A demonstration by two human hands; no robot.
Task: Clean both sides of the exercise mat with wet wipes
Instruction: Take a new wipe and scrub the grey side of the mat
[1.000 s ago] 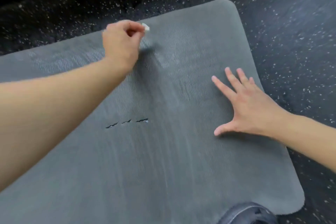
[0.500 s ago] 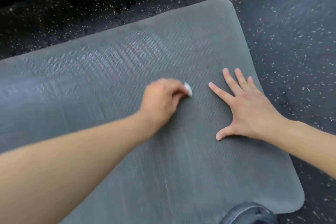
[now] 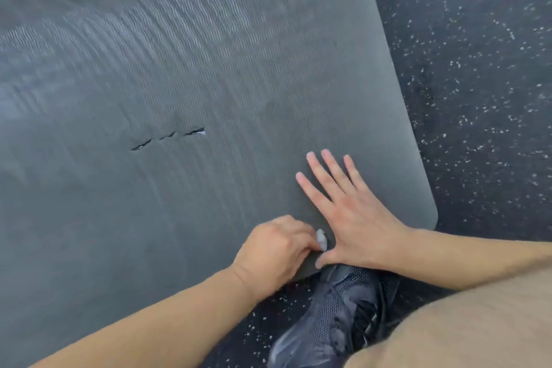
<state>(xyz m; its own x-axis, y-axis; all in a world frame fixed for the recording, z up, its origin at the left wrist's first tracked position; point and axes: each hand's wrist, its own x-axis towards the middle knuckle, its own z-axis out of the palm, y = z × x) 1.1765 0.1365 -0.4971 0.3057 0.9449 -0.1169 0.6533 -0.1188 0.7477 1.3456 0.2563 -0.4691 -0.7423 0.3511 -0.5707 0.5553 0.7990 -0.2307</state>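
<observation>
Left hand (image 3: pixel 274 251) grips a balled wet wipe (image 3: pixel 321 238) at the grey mat (image 3: pixel 209 69) lower edge, right hand (image 3: pixel 349 212) flat and released; underside apparently unwiped.

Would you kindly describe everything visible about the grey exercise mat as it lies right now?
The exercise mat is dark grey, foam-like, with a fine ribbed texture and rounded corners. It lies flat on the black speckled floor. Three short tears run in a row near its middle. The right hand presses flat on it near its close edge, and the left hand holds a small wet wipe against it beside that hand. A dark shoe sits at that edge.
</observation>
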